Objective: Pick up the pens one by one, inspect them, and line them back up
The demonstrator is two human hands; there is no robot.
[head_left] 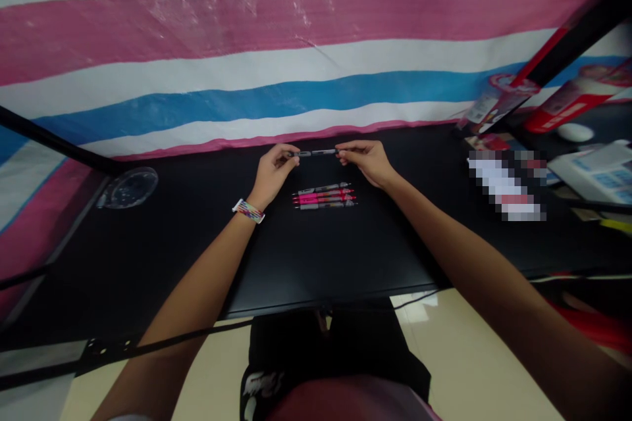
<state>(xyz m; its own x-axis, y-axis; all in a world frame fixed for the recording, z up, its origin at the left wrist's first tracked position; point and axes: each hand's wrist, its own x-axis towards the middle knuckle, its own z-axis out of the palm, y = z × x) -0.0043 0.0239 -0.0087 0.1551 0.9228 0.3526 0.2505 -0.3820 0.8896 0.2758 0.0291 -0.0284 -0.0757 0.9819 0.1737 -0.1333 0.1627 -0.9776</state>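
Your left hand (271, 171) is closed on the left end of a dark grey pen (313, 153), pinching it between thumb and fingertips. Your right hand (368, 161) is closed on the right end of the same pen in a matching pinch. The pen lies level between the two hands, raised just above the tabletop (197, 250), slightly above the centre of the frame. A multicoloured wristband (248, 211) sits on your left wrist.

Just below the held pen, between your two forearms, four more pens (324, 197) lie on the black tabletop in a tight row, side by side and parallel: grey ones at the top and bottom, two pink ones between them.

At the left of the frame, a clear round lid (129, 187) rests on the tabletop, well apart from the hands. At the upper right, red-and-white containers (567, 105) lie tilted beside a black frame bar (567, 46), with white printed papers (597, 174) below them. Behind the tabletop hangs a sheet (296, 46) striped in pink, white and blue.
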